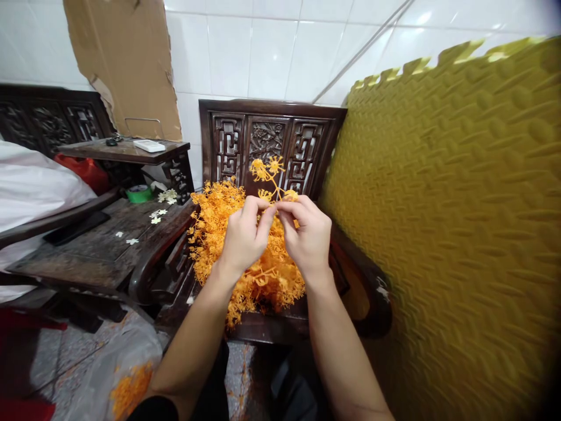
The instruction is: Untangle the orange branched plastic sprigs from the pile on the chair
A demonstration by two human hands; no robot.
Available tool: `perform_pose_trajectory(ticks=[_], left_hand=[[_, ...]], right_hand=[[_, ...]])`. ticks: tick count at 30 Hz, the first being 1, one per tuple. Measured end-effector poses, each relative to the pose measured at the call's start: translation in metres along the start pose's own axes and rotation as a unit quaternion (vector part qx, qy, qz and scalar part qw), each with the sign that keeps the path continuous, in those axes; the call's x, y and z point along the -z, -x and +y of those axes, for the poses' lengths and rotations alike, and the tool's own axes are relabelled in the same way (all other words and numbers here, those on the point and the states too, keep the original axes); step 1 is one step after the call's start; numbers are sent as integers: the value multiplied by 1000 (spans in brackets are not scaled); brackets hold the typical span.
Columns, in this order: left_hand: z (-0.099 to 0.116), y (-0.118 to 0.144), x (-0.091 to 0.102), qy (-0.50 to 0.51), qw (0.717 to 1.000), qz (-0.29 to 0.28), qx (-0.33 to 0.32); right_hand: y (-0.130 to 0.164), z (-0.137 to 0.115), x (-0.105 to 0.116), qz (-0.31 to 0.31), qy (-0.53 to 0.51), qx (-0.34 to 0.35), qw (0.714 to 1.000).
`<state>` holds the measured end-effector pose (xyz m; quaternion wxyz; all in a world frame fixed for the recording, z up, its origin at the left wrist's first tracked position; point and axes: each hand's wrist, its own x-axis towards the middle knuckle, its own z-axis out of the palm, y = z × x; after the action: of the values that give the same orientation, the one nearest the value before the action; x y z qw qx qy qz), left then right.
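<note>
Left hand (245, 237) and right hand (307, 234) both pinching one branched orange plastic flower sprig (269, 175) above the dark carved wooden chair (272, 137). Big heap of orange plastic sprigs (219, 225) on the seat, seemingly unworked; small batch in clear plastic bag (127, 374) below.

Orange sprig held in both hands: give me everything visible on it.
The orange sprig looks like moulded plastic: a thin forked stem carrying several small frilly flower heads, all the same bright orange. It stands roughly upright, heads above the hands, in front of the carved dark chair back. The left hand and right hand pinch its lower stem between their fingers, which hide the base. Below lies a heap of similar orange pieces; the sprig looks lifted clear of it.
</note>
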<state>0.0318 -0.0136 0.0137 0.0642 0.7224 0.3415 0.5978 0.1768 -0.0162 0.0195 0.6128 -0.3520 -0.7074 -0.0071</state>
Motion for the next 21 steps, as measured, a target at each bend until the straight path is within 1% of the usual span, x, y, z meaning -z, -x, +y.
perform_pose_trajectory(ticks=[1,3,4,5,6,7,9,11,13,15,17,19,21], left_hand=[[1,2,-1,13,1000,12,-24],[6,7,0,75,992,60,-79],[8,8,1,122,984,91,-93],[10,8,3,174,973,118,-92],[10,7,4,227,962,132,-72],[10,4,4,275,952,129,-38],[4,-2,4,351,930,91,50],[-5,-9,1,395,909,52,123],[-13,-14,-2,406,897,39,171],[-16,-15,-4,404,889,30,214],[-15,-16,-3,413,872,20,261],[-13,-15,-2,432,848,17,306],[-13,-14,-2,436,836,9,334]], right_hand=[[0,6,-1,15,10,-7,1000],[-1,26,0,56,20,-43,997],[-1,37,1,79,22,-67,994],[-1,49,2,101,18,-100,990],[-1,58,4,111,14,-119,987],[-1,64,6,111,5,-128,986],[0,67,9,92,-24,-115,989],[2,59,8,60,-52,-86,993],[4,47,5,37,-72,-69,994],[5,38,-1,30,-99,-74,992],[6,32,-5,27,-130,-82,988],[6,28,-8,27,-156,-85,984],[7,25,-10,29,-169,-86,981]])
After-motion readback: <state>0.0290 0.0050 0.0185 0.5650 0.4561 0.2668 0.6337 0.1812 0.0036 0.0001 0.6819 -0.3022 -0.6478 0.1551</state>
